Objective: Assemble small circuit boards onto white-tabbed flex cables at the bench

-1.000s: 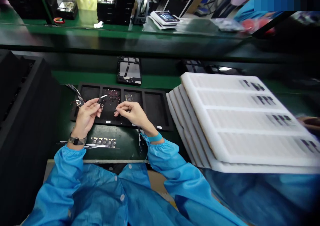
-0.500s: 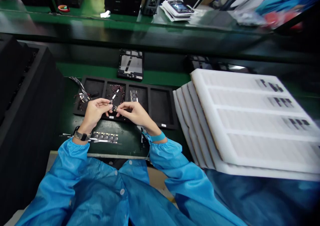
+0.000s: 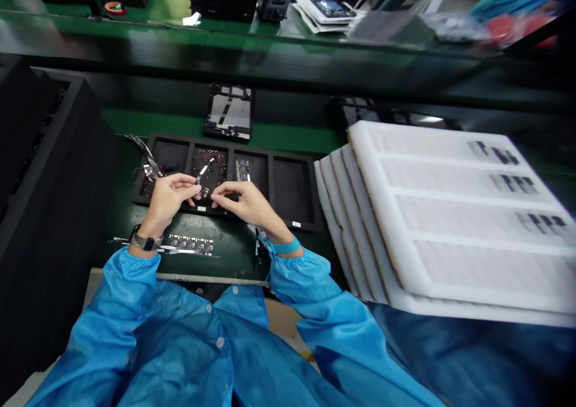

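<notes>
Between thumb and fingers my left hand (image 3: pixel 173 195) grips a small circuit board (image 3: pixel 204 191) with a thin white-and-black flex strip (image 3: pixel 204 170) rising from it. My right hand (image 3: pixel 240 201) is just right of the board, thumb and forefinger pinched together; whatever they hold is too small to make out. Both hands are over the front edge of a black foam tray (image 3: pixel 291 192) with several compartments. Small reddish parts lie in one compartment, and a strip of small boards (image 3: pixel 242 170) in another. Nearer me, a panel of circuit boards (image 3: pixel 191 244) lies on the green bench.
To the right leans a stack of white foam trays (image 3: pixel 450 215) with dark parts in slots. A dark foam stack (image 3: pixel 58 215) walls the left. Behind the black tray sits an opened tablet-like device (image 3: pixel 230 111); a bundle of wires (image 3: pixel 146 153) lies at the tray's left. A shelf (image 3: pixel 270 53) crosses behind.
My right hand's fingertips have drawn slightly away from the board, leaving a small gap. The left hand still holds the board. The view has shifted a little.
</notes>
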`<state>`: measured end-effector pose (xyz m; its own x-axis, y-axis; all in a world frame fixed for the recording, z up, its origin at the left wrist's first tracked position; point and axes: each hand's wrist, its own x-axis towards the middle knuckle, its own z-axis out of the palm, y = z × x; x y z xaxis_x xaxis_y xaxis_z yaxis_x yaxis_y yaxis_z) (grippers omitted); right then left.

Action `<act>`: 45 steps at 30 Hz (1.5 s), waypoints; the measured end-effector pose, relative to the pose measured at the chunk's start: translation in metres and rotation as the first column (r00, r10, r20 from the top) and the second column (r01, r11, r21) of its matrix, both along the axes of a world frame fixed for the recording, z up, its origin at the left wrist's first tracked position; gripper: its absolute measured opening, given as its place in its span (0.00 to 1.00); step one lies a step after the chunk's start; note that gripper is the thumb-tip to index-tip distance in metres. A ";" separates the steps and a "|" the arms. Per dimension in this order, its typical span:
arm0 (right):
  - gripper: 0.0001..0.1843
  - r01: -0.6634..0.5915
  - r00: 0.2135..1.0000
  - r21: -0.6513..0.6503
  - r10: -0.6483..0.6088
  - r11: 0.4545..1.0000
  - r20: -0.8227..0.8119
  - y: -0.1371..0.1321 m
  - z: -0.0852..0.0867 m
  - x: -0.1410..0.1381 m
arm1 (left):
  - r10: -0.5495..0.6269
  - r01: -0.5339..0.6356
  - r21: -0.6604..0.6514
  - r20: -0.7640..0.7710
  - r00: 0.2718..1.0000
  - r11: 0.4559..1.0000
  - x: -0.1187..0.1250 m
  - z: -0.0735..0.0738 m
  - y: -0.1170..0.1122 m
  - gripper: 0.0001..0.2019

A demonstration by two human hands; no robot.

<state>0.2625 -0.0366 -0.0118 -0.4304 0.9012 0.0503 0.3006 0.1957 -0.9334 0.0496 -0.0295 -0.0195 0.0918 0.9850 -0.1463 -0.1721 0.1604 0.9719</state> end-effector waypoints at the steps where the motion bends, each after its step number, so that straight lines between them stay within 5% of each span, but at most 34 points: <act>1: 0.11 0.001 1.000 0.003 -0.001 1.000 0.001 0.000 0.000 0.000 | -0.014 0.014 -0.006 -0.005 1.000 1.000 0.000 0.000 0.000 0.18; 45: 0.08 0.027 0.998 -0.039 -0.024 0.999 0.064 0.000 -0.004 0.000 | -0.074 0.070 -0.043 -0.077 0.994 0.997 0.004 -0.002 -0.002 0.21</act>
